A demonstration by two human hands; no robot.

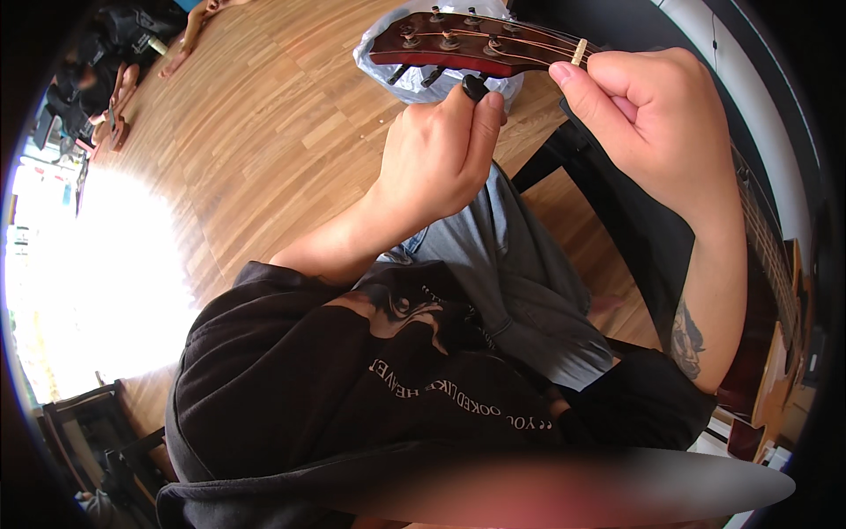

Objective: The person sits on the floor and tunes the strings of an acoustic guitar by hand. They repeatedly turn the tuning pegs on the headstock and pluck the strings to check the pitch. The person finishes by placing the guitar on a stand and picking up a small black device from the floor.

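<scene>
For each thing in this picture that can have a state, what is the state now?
Guitar headstock: dark red, strings on, held up over the floor.
Tuning peg: black, pinched by the left hand.
Left hand: closed on the tuning peg.
Right hand: closed around the guitar neck at the pale nut.
Plastic bag: crumpled, lying on the wooden floor under the headstock.

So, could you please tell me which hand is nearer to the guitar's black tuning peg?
Left. The left hand pinches the black tuning peg under the headstock; the right hand grips the neck at the nut, farther along.
</scene>
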